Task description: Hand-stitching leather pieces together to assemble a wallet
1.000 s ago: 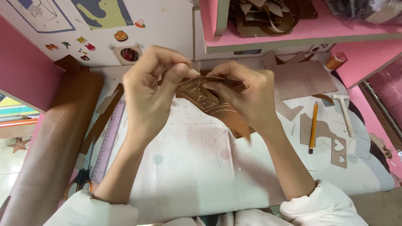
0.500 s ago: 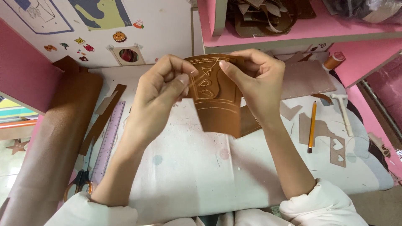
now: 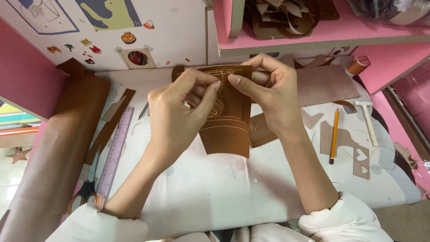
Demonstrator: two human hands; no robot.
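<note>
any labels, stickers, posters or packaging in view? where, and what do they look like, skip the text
Poster: wall, top left, white with blue line drawing.
Second poster: beside it, yellow and blue shapes.
Small stickers: wall below posters, round orange one plus tiny coloured ones.
Clear plastic bag: pink shelf, top right.
No screens.

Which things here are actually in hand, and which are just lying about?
In hand: brown leather piece, pinched at its top edge by left hand and right hand.

Lying about: pencil, purple ruler, scissors, small white hammer, thread spool, leather roll.
</note>
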